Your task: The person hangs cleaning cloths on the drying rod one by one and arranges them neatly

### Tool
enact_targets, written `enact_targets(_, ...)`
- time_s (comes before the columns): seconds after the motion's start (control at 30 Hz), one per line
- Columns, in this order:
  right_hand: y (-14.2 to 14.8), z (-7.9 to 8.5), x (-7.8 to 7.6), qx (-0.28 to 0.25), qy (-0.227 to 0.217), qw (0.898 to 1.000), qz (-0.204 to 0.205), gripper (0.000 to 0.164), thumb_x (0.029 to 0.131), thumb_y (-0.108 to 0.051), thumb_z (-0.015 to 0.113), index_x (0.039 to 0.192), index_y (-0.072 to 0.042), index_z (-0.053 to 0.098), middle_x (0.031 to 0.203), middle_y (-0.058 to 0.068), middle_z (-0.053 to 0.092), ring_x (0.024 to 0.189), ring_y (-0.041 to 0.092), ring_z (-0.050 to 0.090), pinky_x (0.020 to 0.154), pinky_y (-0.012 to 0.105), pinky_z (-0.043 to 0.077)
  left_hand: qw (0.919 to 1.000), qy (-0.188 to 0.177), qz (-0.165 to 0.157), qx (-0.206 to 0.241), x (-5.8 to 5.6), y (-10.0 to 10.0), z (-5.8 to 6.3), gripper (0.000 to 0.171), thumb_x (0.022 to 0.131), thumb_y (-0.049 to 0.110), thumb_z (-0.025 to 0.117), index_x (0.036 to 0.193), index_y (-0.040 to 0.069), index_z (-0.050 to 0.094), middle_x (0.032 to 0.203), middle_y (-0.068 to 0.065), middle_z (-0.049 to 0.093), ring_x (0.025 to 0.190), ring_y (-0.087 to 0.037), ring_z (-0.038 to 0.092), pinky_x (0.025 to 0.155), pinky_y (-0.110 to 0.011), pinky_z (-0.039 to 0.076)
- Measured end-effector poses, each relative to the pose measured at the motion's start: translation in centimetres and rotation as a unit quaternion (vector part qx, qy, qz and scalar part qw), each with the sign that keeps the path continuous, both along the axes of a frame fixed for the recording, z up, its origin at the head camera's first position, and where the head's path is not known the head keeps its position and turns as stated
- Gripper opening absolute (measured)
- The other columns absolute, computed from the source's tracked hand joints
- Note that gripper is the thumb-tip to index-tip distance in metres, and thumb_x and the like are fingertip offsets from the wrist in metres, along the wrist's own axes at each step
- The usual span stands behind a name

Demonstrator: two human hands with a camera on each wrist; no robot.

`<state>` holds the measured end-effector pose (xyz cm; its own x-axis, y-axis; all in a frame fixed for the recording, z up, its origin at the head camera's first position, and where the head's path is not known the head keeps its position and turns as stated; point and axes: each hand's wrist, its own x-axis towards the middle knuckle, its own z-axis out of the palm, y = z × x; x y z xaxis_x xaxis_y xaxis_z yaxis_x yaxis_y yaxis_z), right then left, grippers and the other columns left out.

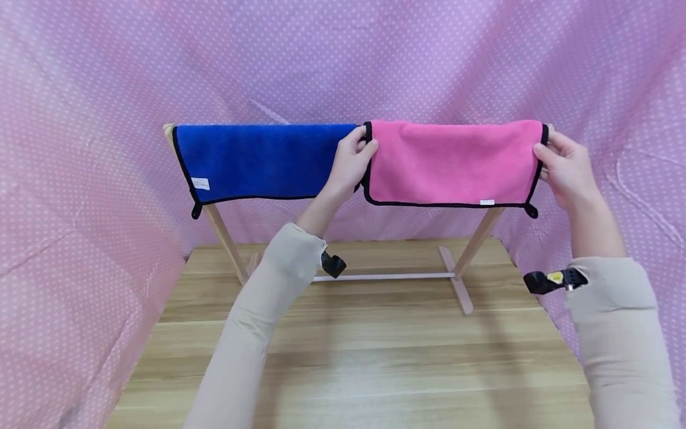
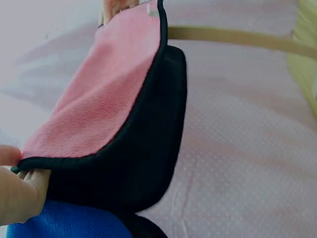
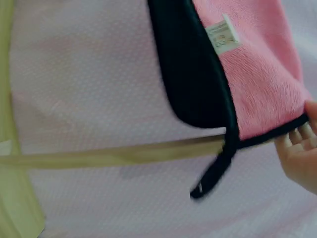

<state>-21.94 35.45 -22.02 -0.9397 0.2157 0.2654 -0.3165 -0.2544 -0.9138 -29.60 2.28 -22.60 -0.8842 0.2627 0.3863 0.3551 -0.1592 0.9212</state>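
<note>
A pink towel (image 1: 455, 164) with black edging hangs folded over the top of a wooden rack, its front flap facing me. My left hand (image 1: 351, 158) pinches its left edge near the top, thumb in front and fingers behind. On the opposite side my right hand (image 1: 570, 167) pinches the right edge, also high up. A blue towel (image 1: 262, 161) with the same black edging drapes over the rack to the left, close beside the pink one. In the left wrist view, the dark back flap (image 2: 158, 129) shows behind the pink front. A black loop (image 3: 213, 173) dangles from the pink towel's lower corner.
The rack's slanted wooden legs (image 1: 479, 241) stand on a wood-grain table (image 1: 375, 357), with a white crossbar (image 1: 396, 276) low between them. Pink dotted cloth (image 1: 321, 59) surrounds the table at the back and sides.
</note>
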Motion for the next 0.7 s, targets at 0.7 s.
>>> enact_targets(0.7,0.7,-3.4,0.4,-0.003,0.108,0.992,-0.067,0.039,0.082,0.016,0.052,0.114,-0.006,0.064,0.067,0.005,0.063,0.058,0.01,0.06,0.053,0.018,0.052,0.969,0.193,0.142,-0.062,0.5,0.5,-3.6,0.043,0.09,0.0,0.048,0.132,-0.002,0.039,0.097,-0.02,0.066,0.077,-0.021,0.064,0.068,-0.021,0.05)
